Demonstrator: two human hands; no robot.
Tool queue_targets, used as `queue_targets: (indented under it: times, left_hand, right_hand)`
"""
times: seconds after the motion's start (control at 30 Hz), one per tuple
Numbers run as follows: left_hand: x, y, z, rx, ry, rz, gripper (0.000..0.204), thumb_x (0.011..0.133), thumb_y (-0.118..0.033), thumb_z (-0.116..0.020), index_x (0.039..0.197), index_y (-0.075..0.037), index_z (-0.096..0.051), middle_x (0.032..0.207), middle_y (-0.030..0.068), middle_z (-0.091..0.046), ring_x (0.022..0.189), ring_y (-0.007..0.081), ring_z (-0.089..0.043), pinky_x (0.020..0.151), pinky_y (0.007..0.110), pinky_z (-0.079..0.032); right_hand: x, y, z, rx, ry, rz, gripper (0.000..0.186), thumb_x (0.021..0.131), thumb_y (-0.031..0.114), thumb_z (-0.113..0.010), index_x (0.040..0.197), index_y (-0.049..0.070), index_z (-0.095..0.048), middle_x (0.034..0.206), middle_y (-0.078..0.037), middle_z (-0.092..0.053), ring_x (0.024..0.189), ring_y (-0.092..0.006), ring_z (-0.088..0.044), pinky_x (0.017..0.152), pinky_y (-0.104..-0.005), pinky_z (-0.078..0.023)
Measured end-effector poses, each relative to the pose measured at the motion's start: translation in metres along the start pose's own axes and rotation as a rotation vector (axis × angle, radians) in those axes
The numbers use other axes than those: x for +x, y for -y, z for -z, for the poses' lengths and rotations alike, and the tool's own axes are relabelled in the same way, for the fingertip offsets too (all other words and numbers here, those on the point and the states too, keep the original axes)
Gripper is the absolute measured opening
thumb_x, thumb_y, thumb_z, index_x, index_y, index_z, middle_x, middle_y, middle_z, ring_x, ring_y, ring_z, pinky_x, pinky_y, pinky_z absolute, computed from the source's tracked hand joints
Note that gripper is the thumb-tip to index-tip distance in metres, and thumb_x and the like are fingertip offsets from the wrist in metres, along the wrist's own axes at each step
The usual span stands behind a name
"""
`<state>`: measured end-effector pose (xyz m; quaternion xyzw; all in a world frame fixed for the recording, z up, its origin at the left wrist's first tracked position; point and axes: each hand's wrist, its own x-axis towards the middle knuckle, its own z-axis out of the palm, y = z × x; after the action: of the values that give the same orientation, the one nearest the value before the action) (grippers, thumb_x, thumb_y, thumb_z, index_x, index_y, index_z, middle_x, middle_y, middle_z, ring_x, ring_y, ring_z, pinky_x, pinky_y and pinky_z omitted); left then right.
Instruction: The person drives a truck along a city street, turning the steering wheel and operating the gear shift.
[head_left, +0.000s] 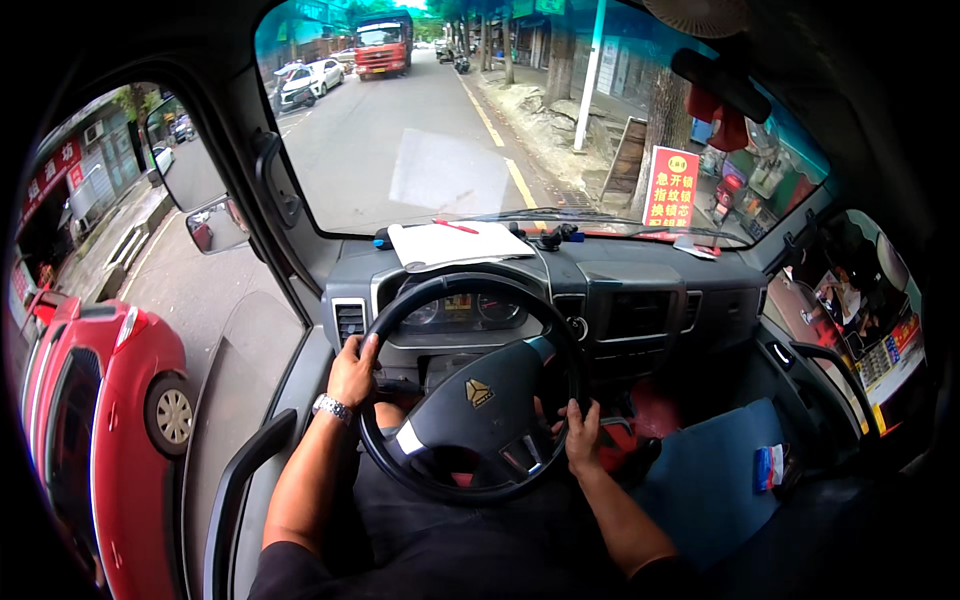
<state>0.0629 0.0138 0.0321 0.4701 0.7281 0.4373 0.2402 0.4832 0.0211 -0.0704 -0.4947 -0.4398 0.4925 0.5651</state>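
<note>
Gripping the steering wheel (478, 390) firmly, left hand (352, 372) and right hand (580, 437) should steer smoothly past the red car (105, 420).

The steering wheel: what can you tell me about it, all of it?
The steering wheel is black and round, seemingly hard plastic, with a thick hub bearing a small gold emblem and grey trim on its spokes. It stands tilted before the instrument dials. The left hand grips its left rim; the right hand holds its lower right rim.

Gauges (462, 310) blurred (rim (470, 290) hides part).
</note>
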Motion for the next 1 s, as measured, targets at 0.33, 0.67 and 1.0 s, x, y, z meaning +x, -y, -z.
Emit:
queue_targets:
  times: [0.33,0.67,1.0]
  left_hand:
    - [0.035,-0.036,-0.011,0.235,0.007,-0.138,0.061,0.105,-0.057,-0.06,0.1,0.003,-0.072,0.069,0.0141,-0.071,0.061,0.0255,-0.071,0.061,0.039,-0.054]
    - [0.04,-0.031,-0.009,0.464,-0.029,-0.162,0.072,0.102,-0.066,-0.056,0.113,0.002,-0.076,0.099,0.0294,-0.075,0.101,0.045,-0.073,0.091,0.049,-0.056]
    - [0.034,-0.038,-0.002,0.428,0.013,-0.177,0.074,0.1,-0.07,-0.053,0.114,0.0,-0.076,0.1,0.0287,-0.075,0.102,0.0452,-0.072,0.094,0.05,-0.056]
  right_hand:
    - [-0.035,-0.005,0.024,0.06,0.229,-0.19,0.038,0.107,0.023,-0.066,0.13,-0.004,-0.05,0.099,-0.009,-0.066,0.083,-0.017,-0.069,0.073,-0.0322,-0.059]
    - [-0.011,0.006,0.027,0.112,0.186,-0.149,0.038,0.11,0.036,-0.061,0.131,0.007,-0.051,0.108,-0.009,-0.068,0.089,-0.019,-0.07,0.072,-0.0352,-0.061]
    - [0.032,-0.013,0.008,-0.074,0.067,-0.058,0.041,0.113,0.044,-0.049,0.133,0.009,-0.049,0.098,-0.006,-0.061,0.066,-0.0139,-0.061,0.05,-0.0292,-0.052]
